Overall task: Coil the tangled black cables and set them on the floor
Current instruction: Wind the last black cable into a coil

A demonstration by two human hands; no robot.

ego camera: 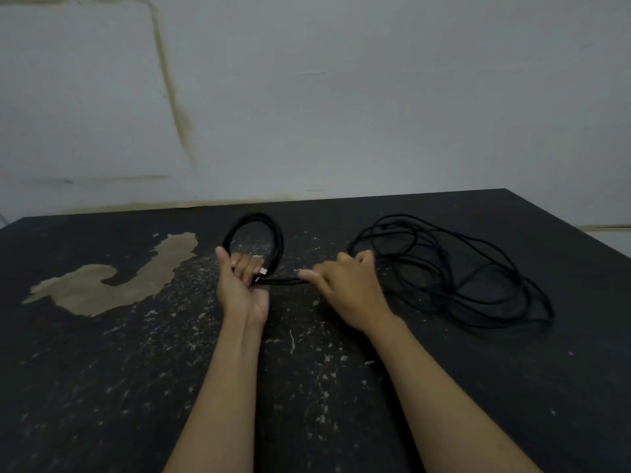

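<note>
Left hand (240,285) gripping round black cable coil (254,233), right hand (348,285) pinching its straight tail (283,280).

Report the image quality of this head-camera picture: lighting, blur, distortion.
Head view: dim, flat light, no glare, only faint shadows on the black floor; wide-angle bending curves its far edge; soft and grainy overall, so the strands of the loose cable pile merge; the coil in the left hand and the right hand read clearly enough.
</note>
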